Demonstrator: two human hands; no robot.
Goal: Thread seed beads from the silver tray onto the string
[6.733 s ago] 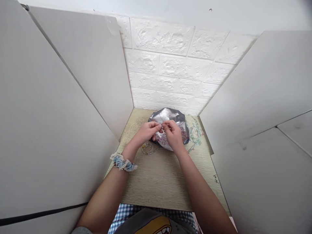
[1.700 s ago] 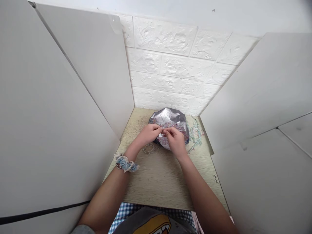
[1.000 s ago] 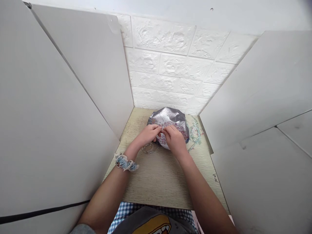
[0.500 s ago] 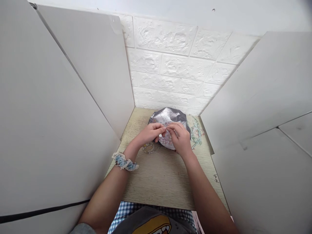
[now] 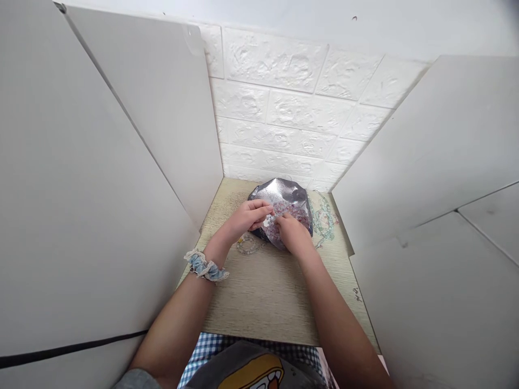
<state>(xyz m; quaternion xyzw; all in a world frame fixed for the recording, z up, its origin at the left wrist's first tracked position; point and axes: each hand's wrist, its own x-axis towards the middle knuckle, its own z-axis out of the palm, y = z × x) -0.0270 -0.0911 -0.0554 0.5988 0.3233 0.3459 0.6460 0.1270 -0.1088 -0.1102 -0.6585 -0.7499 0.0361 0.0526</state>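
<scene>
A silver, foil-like bag (image 5: 279, 189) lies spread at the back of the small table, with many small pink and clear beads (image 5: 290, 209) on it. Over its left part is my left hand (image 5: 253, 215), thumb and forefinger pinched together; what they hold is too small to make out. My right hand (image 5: 292, 233) dips among the beads with its fingers curled and pressed together, their tips partly hidden. A blue scrunchie with lace trim (image 5: 206, 267) circles my left wrist.
Pale beaded strands (image 5: 324, 219) lie right of the bag, and a beaded loop (image 5: 247, 246) sits at its front left. Small metal bits (image 5: 356, 294) rest near the right edge of the wooden table (image 5: 259, 302). White panels flank both sides, with a white brick-patterned wall (image 5: 279, 108) behind.
My right hand has come away from my left fingertips and moved down and slightly left into the beads. My left hand stays nearly in place, still pinched.
</scene>
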